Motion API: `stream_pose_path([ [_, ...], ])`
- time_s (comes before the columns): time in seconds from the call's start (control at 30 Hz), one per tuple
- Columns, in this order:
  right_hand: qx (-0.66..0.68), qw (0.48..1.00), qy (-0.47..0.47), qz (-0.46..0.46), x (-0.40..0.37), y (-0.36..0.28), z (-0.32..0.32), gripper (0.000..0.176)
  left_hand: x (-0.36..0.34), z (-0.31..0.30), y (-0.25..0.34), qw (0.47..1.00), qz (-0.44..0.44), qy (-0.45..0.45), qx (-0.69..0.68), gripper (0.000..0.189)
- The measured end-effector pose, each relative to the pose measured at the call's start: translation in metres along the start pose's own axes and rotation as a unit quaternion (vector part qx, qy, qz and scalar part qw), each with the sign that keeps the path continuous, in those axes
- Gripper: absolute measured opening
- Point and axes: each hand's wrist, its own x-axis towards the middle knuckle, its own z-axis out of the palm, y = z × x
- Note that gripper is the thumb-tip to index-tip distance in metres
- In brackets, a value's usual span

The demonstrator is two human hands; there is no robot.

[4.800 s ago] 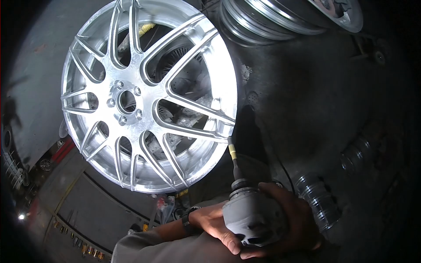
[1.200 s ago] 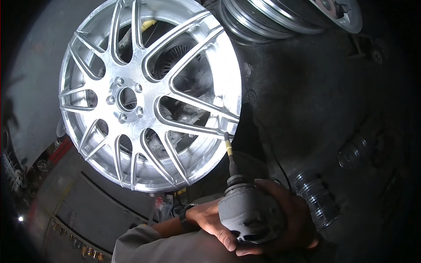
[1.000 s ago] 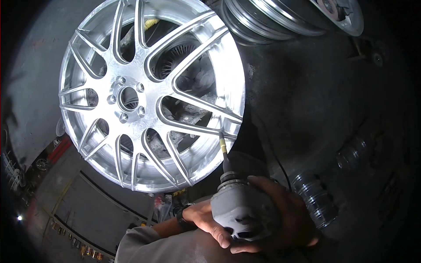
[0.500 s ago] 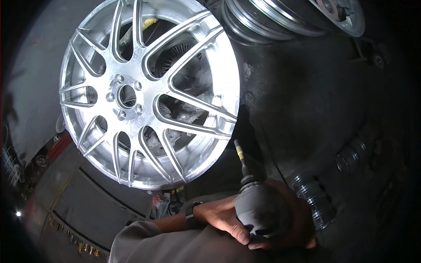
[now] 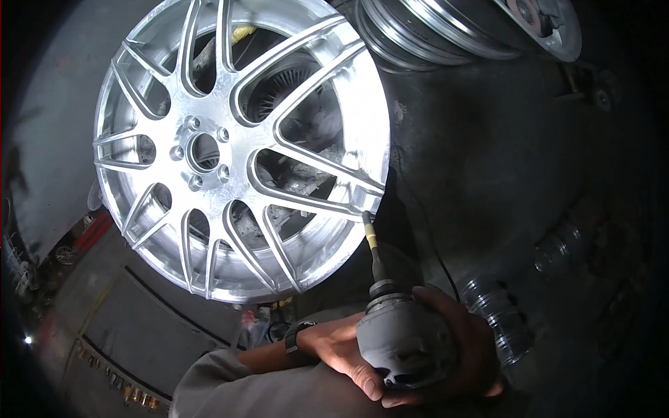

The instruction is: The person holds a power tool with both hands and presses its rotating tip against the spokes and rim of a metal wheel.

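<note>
The right hand [image 5: 465, 343] is closed around the far side of a grey die grinder [image 5: 404, 340]. Its fingers curl under the rounded body, so no gap shows between palm and housing. The left hand [image 5: 341, 350] is closed on the near side of the same body, with its thumb [image 5: 364, 382] pressed along the lower edge beside the vent slots. Both hands therefore clamp the one tool between them. A dark wristwatch [image 5: 295, 342] sits on the left wrist, and a grey sleeve [image 5: 230, 386] runs from there to the bottom of the view. From the grinder's collar a slim shaft [image 5: 377, 261] with a yellow band [image 5: 372, 241] points up and away from the hands. The shaft's tip [image 5: 364, 217] lies at the lower right edge of a bare silver alloy wheel [image 5: 216, 108], where a spoke meets the rim. The view does not show whether the tip actually touches the metal. The wheel stands face-on, brightly lit, and fills the upper left, with dusty machine parts visible through its spoke openings. A thin black cable [image 5: 436, 252] runs across the dark surface to the right of the shaft. A ribbed clear hose [image 5: 498, 317] lies just beside the right hand. A second rim [image 5: 418, 38] lies at the top, near the wheel's upper right edge.
</note>
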Motion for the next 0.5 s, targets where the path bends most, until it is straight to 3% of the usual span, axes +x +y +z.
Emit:
stream_pose_path([
  [0.07,-0.120,0.990,0.008,-0.075,-0.006,0.004,0.000,0.090,-0.003,-0.003,-0.001,1.000,0.024,-0.016,0.002,0.069],
  [0.2,-0.091,0.992,0.017,-0.089,0.004,0.000,0.005,0.085,-0.012,-0.001,0.004,0.998,-0.010,-0.014,-0.055,0.070],
  [0.27,-0.078,0.993,0.012,-0.084,0.010,-0.002,0.007,0.082,-0.015,0.002,0.004,0.988,-0.033,0.025,-0.147,0.072],
  [0.37,-0.066,0.994,0.004,-0.082,0.019,-0.004,0.009,0.079,-0.023,-0.008,0.005,0.986,-0.092,-0.019,-0.139,0.077],
  [0.5,-0.063,0.994,0.000,-0.092,0.027,-0.005,0.013,0.074,-0.027,-0.007,0.006,0.991,-0.017,0.054,-0.125,0.081],
])
